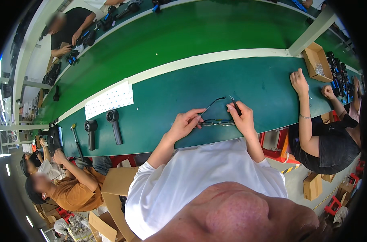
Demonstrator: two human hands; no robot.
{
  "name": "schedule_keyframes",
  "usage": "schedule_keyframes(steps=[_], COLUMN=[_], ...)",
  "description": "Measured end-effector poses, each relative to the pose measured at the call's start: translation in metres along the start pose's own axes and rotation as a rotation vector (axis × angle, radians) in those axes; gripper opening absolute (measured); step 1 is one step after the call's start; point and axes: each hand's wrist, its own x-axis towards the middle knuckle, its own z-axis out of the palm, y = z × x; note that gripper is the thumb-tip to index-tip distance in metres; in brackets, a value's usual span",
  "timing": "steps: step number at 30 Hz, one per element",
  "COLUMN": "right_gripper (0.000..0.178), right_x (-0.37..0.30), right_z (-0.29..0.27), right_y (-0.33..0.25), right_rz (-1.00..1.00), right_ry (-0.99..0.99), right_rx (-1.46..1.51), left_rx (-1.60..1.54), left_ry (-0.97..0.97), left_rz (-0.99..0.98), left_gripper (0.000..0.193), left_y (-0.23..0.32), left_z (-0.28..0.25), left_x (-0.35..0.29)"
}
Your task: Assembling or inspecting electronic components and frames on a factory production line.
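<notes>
Around the eyeglasses (218, 122) as clock centre: just below nine o'clock, far along the green bench (183, 84), a yellow-headed tool (78, 144), then a handheld fan (91, 138); between nine and ten, a white printed sheet (111, 99); at nine, a second fan (116, 130), all perhaps set aside for reaching room. At nine, close in, left hand (186, 123) pinching the frame's end, temple arm (211, 105) angled toward one to two, lenses low near the bench's front edge, probably to steady thin wire gently. At three, right hand (244, 115) gripping a slim black pointed item (235, 105) pen-fashion, likely for fine control; exact kind unclear. At two, well apart, a co-worker's hand (299, 82), loosely curled, and a cardboard box (311, 60), presumably for corralling small silvery parts (319, 69).
</notes>
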Motion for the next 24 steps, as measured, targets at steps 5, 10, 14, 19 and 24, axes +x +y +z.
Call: schedule_keyframes(steps=[5, 10, 14, 19, 24], right_gripper=[0.012, 0.012, 0.012, 0.012, 0.011], right_x=[0.0002, 0.0006, 0.0005, 0.0008, 0.0005], right_z=[0.0003, 0.0000, 0.0001, 0.0002, 0.0003], right_y=[0.0004, 0.0002, 0.0001, -0.0004, 0.0002], right_rz=[0.002, -0.003, -0.010, -0.005, -0.006], right_ry=[-0.004, -0.006, -0.004, -0.011, -0.002], right_rx=[0.000, 0.000, -0.003, -0.002, 0.010], left_rx=[0.005, 0.006, 0.008, 0.022, 0.038], left_ry=[-0.011, -0.024, -0.031, -0.027, -0.025], left_rz=[-0.006, -0.013, -0.026, -0.031, -0.045], left_gripper=[0.033, 0.034, 0.035, 0.035, 0.034], left_y=[0.0022, -0.0003, 0.0013, 0.0002, 0.0039], left_z=[-0.0005, -0.0015, -0.0011, -0.0014, -0.0006], left_x=[0.0004, 0.0005, 0.0005, 0.0012, 0.0013])
